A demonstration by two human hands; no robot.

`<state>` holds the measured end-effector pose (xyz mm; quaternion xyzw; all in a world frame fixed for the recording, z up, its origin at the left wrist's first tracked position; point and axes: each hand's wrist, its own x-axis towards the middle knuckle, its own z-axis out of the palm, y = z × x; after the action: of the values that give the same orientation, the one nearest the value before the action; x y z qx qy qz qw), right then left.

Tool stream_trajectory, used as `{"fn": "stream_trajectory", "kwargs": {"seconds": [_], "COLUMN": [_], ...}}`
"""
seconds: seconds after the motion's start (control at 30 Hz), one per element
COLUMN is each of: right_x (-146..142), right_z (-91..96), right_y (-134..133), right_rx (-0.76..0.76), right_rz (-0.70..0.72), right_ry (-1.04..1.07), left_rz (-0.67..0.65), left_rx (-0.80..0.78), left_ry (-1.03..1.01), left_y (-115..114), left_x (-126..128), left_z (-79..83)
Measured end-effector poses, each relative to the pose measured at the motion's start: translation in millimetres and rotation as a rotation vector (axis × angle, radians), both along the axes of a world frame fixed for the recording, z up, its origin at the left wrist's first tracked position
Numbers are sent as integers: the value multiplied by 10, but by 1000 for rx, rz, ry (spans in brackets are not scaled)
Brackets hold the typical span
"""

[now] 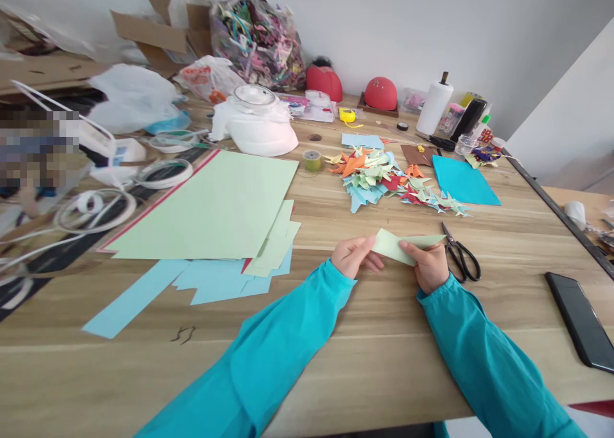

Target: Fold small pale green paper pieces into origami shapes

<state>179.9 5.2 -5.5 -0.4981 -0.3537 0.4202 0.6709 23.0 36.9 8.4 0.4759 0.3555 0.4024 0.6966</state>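
So, far left: tape rolls [165, 172] lie flat, well apart from my hands, out of my working space as I judge it.
Green sheet [215, 208]: big and flat on the table, smaller green pieces overlapping its right edge. It lies there like stock, within reach of my left arm.
Blue strips [144, 294]: offcuts tucked under the green sheet, poking out on the side nearest me.
Left hand [352, 257]: pinches the slip's left end, thumb on top and fingers under, a grip that I think holds the edges lined up.
Slip [393, 246]: pale green, folded, long, pointed to the right. It sits just above the table between my two hands, straight before me.
Right hand [429, 268]: grips the slip's right part, thumb pressing on top, with the point sticking out past it.
Scissors [460, 256]: shut, flat, just beside my right hand, handles toward me, so handy.
Pile [378, 176]: small folded shapes in many colours, beyond my hands.
Blue sheet [463, 181]: flat, right of the pile.
Phone [582, 320]: dark, face up, near the right edge, away from the paper.
Table [336, 336]: long, pale wood grain.
Room: a white wall [432, 22] stands behind, with a clear bag of scraps [259, 38], a box [158, 32] and a towel roll [434, 105] along the far edge.
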Motion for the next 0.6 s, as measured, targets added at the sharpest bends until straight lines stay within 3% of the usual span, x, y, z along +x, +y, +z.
{"fn": "stream_trajectory", "kwargs": {"seconds": [0.27, 0.43, 0.6], "right_x": [-12, -7, 2], "right_z": [86, 94, 79], "right_y": [-50, -64, -60], "right_rx": [-42, -70, -106], "right_rz": [196, 232, 267], "right_ry": [-248, -249, -271], "left_rz": [-48, -142, -90], "left_rx": [111, 104, 55], "left_ry": [286, 309, 295], "left_y": [-66, -31, -22], "left_x": [34, 25, 33], "left_z": [-29, -75, -45]}}
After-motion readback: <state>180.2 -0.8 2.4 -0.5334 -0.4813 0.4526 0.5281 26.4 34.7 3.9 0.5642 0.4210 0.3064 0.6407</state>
